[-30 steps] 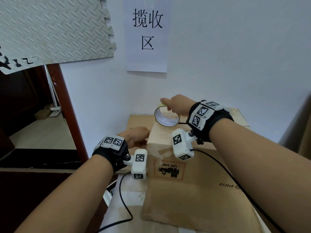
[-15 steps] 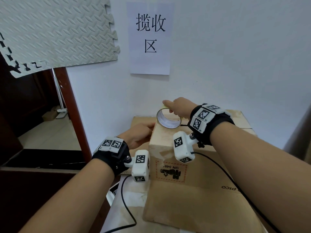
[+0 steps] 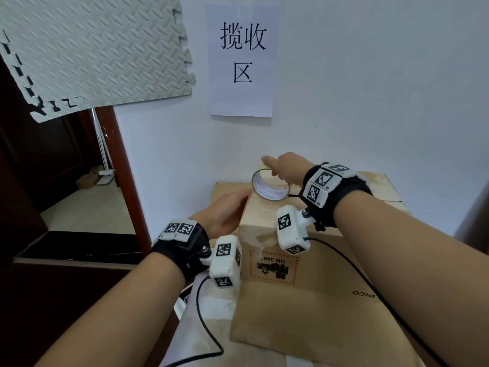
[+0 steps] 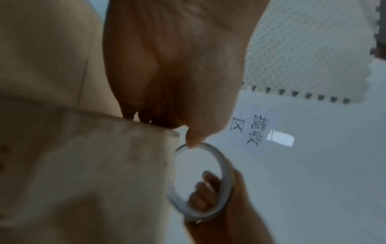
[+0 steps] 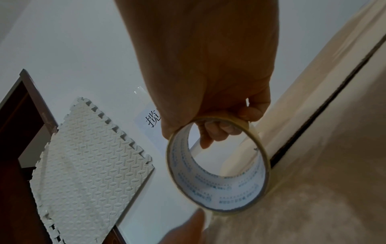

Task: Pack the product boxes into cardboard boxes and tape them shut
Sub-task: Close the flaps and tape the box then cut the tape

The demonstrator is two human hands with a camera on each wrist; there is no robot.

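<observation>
Cardboard box (image 3: 296,255): brown, scuffed, old tape residue, red-framed UN 348 label on near face; it sits atop a larger PICO-marked carton (image 3: 330,327). Tape roll (image 3: 270,187): clear, nearly spent, white printed core, standing on edge at the box's far top corner. Left wrist view blurred; left fingertips hidden behind box. Right hand (image 3: 287,168) pinches the roll's rim, fingers hooked through the core. Left hand (image 3: 225,215) lies flat, fingers extended, against the box's left side.
</observation>
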